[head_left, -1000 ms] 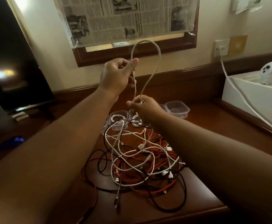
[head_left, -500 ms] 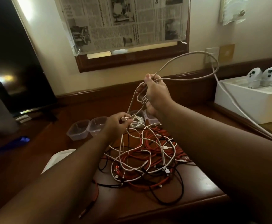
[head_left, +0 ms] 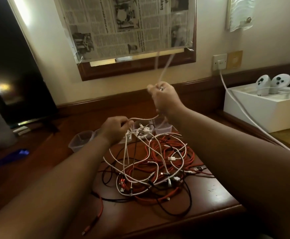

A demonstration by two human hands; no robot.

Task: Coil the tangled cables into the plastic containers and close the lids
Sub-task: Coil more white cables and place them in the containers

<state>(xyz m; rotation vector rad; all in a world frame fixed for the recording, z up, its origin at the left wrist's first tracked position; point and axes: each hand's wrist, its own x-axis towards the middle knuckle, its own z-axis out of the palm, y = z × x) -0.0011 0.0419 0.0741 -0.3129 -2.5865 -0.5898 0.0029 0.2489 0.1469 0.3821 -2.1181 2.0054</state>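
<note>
While the right hand is raised above the desk with its fingers curled round a white cable, the left hand sits lower and to the left, pinching the same cable between thumb and fingertips. Between the two grips the cable sags in a short, nearly level span running left to right. Above the right hand a blurred length of it rises steeply toward the newspaper-covered frame on the wall. Below the left hand, white strands drop almost straight down into the tangled pile of cables, where red, white and black leads cross one another on the brown wooden desk. Clear plastic containers stand at the far edge of the pile: one left of the left wrist, another just below the right wrist; one between them holds coiled white cable. Right of the desk, a white box carries two white controllers, and a white cord runs from the wall socket.
</note>
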